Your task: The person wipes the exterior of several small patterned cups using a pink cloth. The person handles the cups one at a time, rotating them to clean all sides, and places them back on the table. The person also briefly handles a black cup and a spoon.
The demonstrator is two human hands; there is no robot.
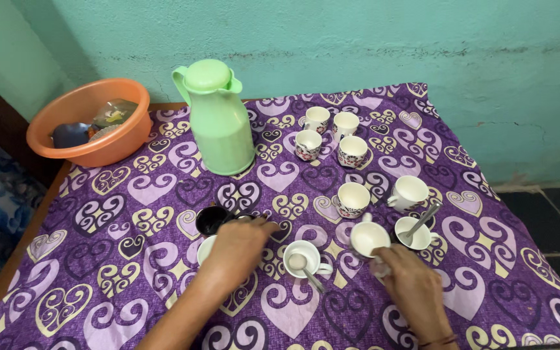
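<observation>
Purple cloth [163,194] patterned with hearts covers the surface, giving the crockery one soft, level bed within reach of both hands. Beyond the left hand [238,245], near the far edge, stands a tall pale-green flask [218,120], upright with its lid on, and further out to the left an orange basin [92,123] holds a few odd items too jumbled to name. Ahead of the hands, four small patterned cups [330,136] sit in a tight square, apparently parked out of the way, while a fifth patterned cup [353,198] and a plain white mug [409,192] stand nearer, just ahead of the right hand [413,285]. That hand curls closed around the handle side of a white cup [368,237], seemingly steadying it upright. To its right lies a white cup with a spoon [416,233] resting in it; between the two hands is another white cup [304,259], also holding a spoon. The left hand is cupped palm down, fingers bent over a dark cup [211,219] and a white cup [205,249] partly hidden beneath it; whether it grips either cannot be told. That makes one flask, one basin, eleven cups and two spoons in view.
</observation>
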